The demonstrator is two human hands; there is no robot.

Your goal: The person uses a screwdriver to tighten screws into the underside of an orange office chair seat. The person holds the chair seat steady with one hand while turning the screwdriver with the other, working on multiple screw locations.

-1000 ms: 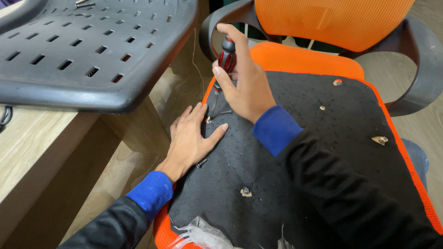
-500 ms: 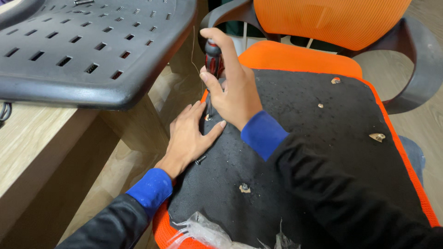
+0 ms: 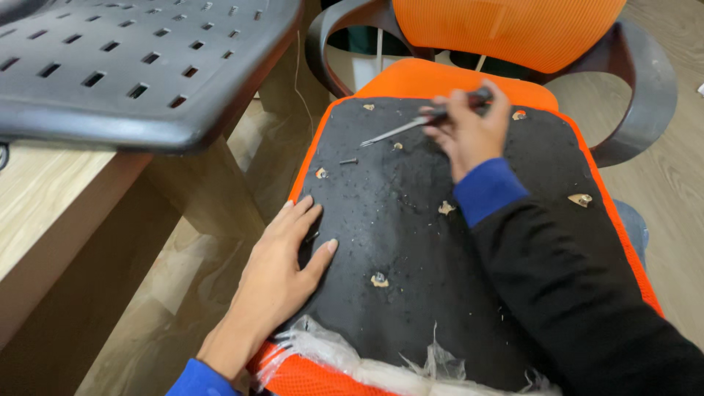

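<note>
An orange chair seat cushion lies upside down, its black fabric underside [image 3: 433,220] facing up, with several torn screw holes showing. My left hand [image 3: 282,268] rests flat on the cushion's left edge, fingers spread, holding nothing. My right hand [image 3: 469,132] is above the far part of the cushion and grips a screwdriver [image 3: 411,126] by its dark handle, the metal shaft pointing left. A small dark screw [image 3: 349,160] lies loose on the black fabric just below the screwdriver tip.
A black perforated plastic chair part [image 3: 139,66] lies on a wooden table [image 3: 51,213] at the left. An orange mesh chair back [image 3: 513,29] with black armrests [image 3: 645,81] stands behind the cushion. Torn clear plastic wrap [image 3: 345,356] hangs at the cushion's near edge. Wooden floor surrounds.
My right hand lifted the screwdriver off the cushion's left edge and carried it right, tilting it flat. A loose screw now lies on the fabric. My left hand stayed put.
</note>
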